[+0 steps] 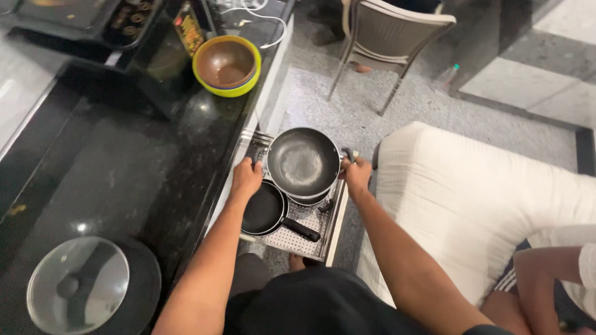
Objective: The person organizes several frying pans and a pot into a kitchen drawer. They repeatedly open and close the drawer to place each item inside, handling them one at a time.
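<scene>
A dark two-handled wok is held over an open pull-out drawer below the black counter. My left hand grips the wok's left handle. My right hand grips its right handle. Under the wok, inside the drawer, lies a small black frying pan with its handle pointing right, and the edge of another pan shows beneath the wok. The drawer floor is perforated metal.
On the black counter stand a yellow-rimmed brown bowl and a pot with a glass lid. A chair stands on the floor beyond. A white cushion and another person's arm are at right.
</scene>
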